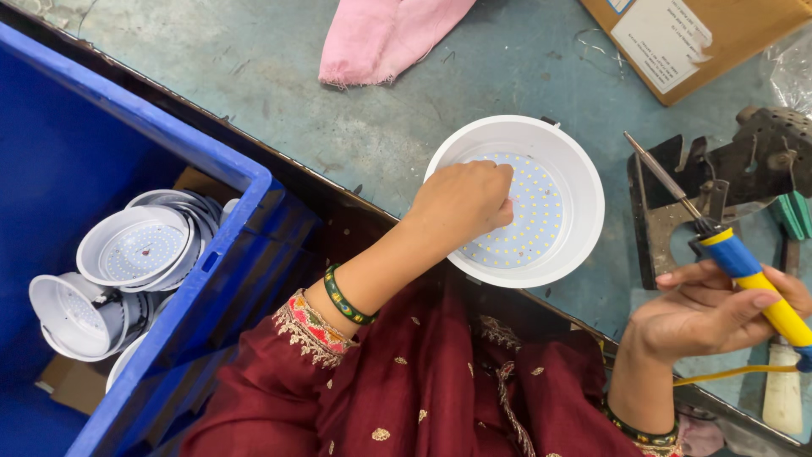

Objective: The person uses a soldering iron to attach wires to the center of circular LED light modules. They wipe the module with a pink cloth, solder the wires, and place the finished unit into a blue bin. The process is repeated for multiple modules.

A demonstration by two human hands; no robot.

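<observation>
- Resting inside the white lamp housing point(514, 200), left hand point(463, 203) fingers curl closed on its LED board; rim encircles them.
- Right hand point(710, 315) grips soldering iron point(719, 241); long axis runs up-left from the fingers, over bare bench point(381, 127).

Left hand point(463, 203) is reaching forward from lower centre, knuckles up, fingers curling down with tips pinching together. Left forearm is angling up to the right, wrist straight, sleeve ending mid-forearm. Right hand point(719, 313) is sitting lower right, palm turning inward, fingers and thumb wrapping closed in a pen-like grip. Right wrist is bending upward, forearm rising from below.
</observation>
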